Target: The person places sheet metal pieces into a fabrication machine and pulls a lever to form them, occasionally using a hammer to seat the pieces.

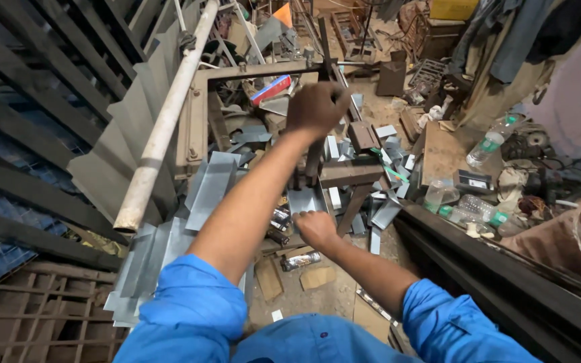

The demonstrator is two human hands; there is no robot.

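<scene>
My left hand [317, 107] grips the dark upright steel lever [323, 60]; my right hand [315, 228] pinches a grey sheet-metal strip [304, 200]. Cut grey offcuts [213, 181] crowd left; clear plastic bottles [469, 208] right.

A long pale pipe [164, 121] leans across the dark bars on the left; bent grey metal sheets [144, 259] lie stacked on the floor under it; clear plastic bottles with green caps [469, 212] lie at the right, near a brown board [445, 151]; a small can [300, 261] and a cardboard scrap [318, 276] rest on the dirt floor; clothes [519, 33] hang in the top right corner.
</scene>
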